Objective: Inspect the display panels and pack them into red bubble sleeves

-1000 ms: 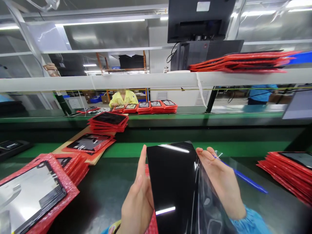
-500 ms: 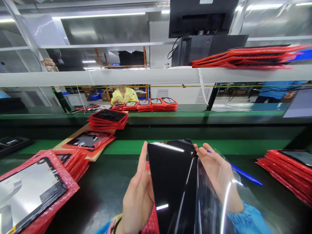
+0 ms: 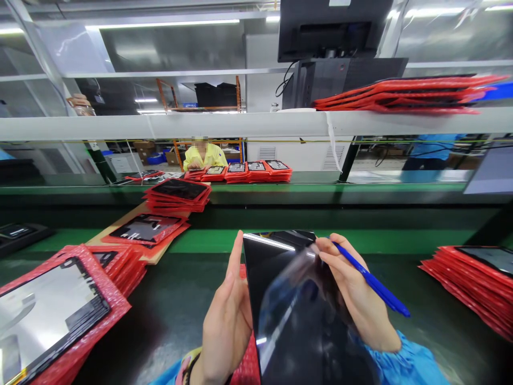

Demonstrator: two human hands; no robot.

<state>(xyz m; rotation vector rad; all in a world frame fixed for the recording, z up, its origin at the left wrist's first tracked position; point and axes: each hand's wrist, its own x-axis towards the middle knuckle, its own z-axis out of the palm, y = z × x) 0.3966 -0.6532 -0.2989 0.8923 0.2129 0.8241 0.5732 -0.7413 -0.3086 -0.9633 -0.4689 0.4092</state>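
White shelf beam [image 3: 224, 127], green conveyor [image 3: 393, 193], ceiling strip lights [image 3: 160, 23].

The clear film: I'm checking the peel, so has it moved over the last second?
Yes. The clear film has swung left from beside the right hand, across the black panel.
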